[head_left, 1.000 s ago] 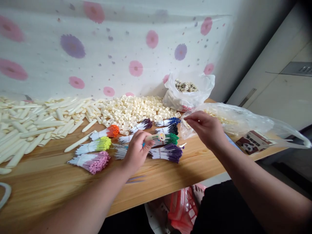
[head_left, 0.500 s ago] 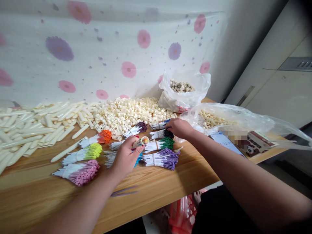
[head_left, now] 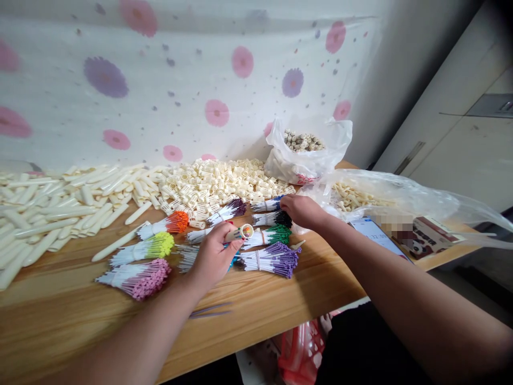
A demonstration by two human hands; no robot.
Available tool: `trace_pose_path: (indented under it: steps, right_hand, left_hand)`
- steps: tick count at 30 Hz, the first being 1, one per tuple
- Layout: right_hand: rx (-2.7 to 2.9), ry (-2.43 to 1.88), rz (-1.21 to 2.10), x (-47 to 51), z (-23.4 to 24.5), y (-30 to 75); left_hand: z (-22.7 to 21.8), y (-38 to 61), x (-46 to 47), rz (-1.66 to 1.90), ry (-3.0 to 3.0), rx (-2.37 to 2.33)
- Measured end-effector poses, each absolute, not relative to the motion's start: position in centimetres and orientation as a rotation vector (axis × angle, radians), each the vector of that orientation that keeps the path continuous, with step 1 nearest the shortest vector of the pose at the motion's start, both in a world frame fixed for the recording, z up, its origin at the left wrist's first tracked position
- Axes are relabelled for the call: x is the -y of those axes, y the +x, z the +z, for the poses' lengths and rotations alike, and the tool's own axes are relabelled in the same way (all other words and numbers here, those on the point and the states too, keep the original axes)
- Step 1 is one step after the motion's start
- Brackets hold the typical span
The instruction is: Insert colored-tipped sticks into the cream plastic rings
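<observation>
In my left hand (head_left: 214, 254) I grip a short cream pen barrel (head_left: 236, 233), its round end facing me with small coloured tips showing inside. My right hand (head_left: 302, 211) is closed at the far right, its fingertips on the coloured ends of the blue pen refills (head_left: 269, 203); the exact hold is partly hidden. Just below it lies a bundle of black refills (head_left: 274, 218). Nearer to me are banded bundles of green refills (head_left: 276, 235) and purple refills (head_left: 272, 259). Orange (head_left: 174, 222), yellow (head_left: 158, 246) and pink refills (head_left: 148, 278) lie left of my left hand.
Long cream tubes (head_left: 48, 214) and a heap of slotted cream pieces (head_left: 224, 179) line the back. A plastic bag of small parts (head_left: 308, 155), an open clear bag (head_left: 356, 195), a phone (head_left: 377, 235) and a box (head_left: 430, 238) stand right. Thin dark strips (head_left: 210, 310) lie in front.
The whole view has shifted slightly, so things appear a little further right. My left hand has tilted the pen barrel slightly; my right hand stays at the blue refills.
</observation>
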State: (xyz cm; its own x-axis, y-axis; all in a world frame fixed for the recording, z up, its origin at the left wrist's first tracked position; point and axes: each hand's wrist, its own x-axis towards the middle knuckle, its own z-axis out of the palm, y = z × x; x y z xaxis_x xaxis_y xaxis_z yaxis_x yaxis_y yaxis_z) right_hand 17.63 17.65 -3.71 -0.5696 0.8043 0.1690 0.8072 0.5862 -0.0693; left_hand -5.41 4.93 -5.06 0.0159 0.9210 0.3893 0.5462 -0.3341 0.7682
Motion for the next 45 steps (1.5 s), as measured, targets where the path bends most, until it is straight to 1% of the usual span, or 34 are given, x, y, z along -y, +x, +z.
trace_pose_path:
  steps: [7, 18, 22, 26, 30, 35, 38, 42, 45]
  right_hand:
    - [2.501, -1.387, 0.121, -17.8, -3.9, 18.7]
    - [2.297, -1.343, 0.542, -18.0, -4.5, 20.6]
    - [2.231, -1.334, 0.628, -17.9, -5.2, 20.5]
    - [2.197, -1.354, 0.639, -17.8, -5.6, 20.1]
    - [2.206, -1.364, 0.613, -17.6, -5.4, 19.8]
    - [2.239, -1.363, 0.58, -17.2, -4.9, 19.5]
    - [2.243, -1.37, 0.56, -17.1, -5.2, 19.3]
    - [2.257, -1.37, 0.547, -17.4, -5.4, 19.3]
    - [2.241, -1.381, 0.478, -17.5, -4.3, 20.2]
  left_hand:
    - [-5.2, -5.5, -5.1, 1.264, 1.937, -1.48]
    - [-5.2, -5.6, -5.1, 1.251, 1.898, -1.512]
    - [-5.5, -5.9, -5.2, 1.226, 1.919, -1.512]
    - [-5.5, -6.2, -5.3, 1.192, 2.046, -1.52]
    - [-4.0, -5.3, -6.0, 1.124, 2.161, -1.515]
    - [-2.1, -2.9, -8.7, 0.826, 2.246, -1.465]
    - [-2.3, -1.9, -10.5, 0.712, 2.24, -1.55]
    - [-3.6, -1.4, -12.0, 0.724, 2.244, -1.632]
    - [-4.0, -1.4, -12.3, 0.739, 2.243, -1.667]
